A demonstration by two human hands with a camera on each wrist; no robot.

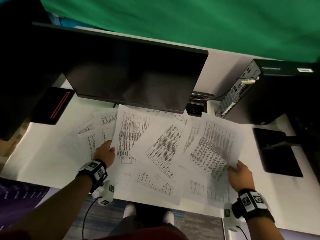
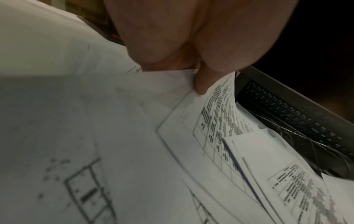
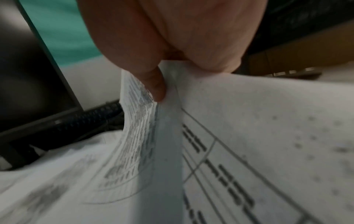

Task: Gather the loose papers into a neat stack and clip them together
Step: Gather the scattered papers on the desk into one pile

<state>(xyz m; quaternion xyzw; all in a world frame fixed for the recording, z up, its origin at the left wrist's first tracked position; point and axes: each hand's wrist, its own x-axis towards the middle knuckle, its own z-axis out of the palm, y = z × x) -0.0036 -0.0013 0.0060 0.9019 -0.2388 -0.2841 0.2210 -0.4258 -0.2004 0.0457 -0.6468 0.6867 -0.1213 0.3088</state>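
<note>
While papers lay fanned across the white desk, near the monitor, noted as follows. Left hand pinched the near-left corner of a tall sheet, long axis running near to far. Right hand pinched the near-right corner of the tilted sheet. Remaining sheets lay between both hands, roughly equally near each. Inward sweep judged necessary. No clip seen.

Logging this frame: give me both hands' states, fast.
Left hand: pinching a printed sheet.
Right hand: pinching the text page.
</note>
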